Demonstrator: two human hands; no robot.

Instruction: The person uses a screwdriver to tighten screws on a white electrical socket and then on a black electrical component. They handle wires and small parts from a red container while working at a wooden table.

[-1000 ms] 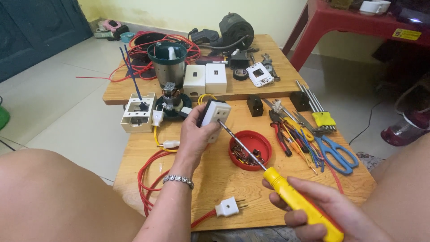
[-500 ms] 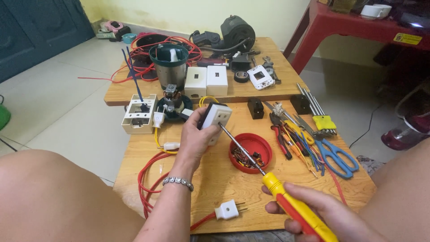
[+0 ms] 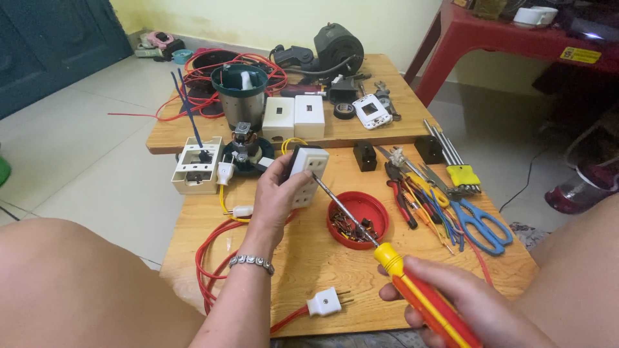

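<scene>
Left hand point(image 3: 274, 200) gripping white socket block point(image 3: 306, 175), right hand point(image 3: 461, 303) clutching yellow-red screwdriver point(image 3: 412, 290), yellow label point(image 3: 580, 55) on red table point(image 3: 496, 35)

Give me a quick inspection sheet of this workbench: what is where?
Surface: low wooden table, a second one behind it.
Job's things: white socket block in the left hand; yellow-and-red screwdriver in the right hand, tip at the socket.
Clutter: red dish of screws, blue scissors, pliers, metal cup.
Hands: both gripping.
Cables: red cord with white plug.
Surroundings: tiled floor, red table.
</scene>
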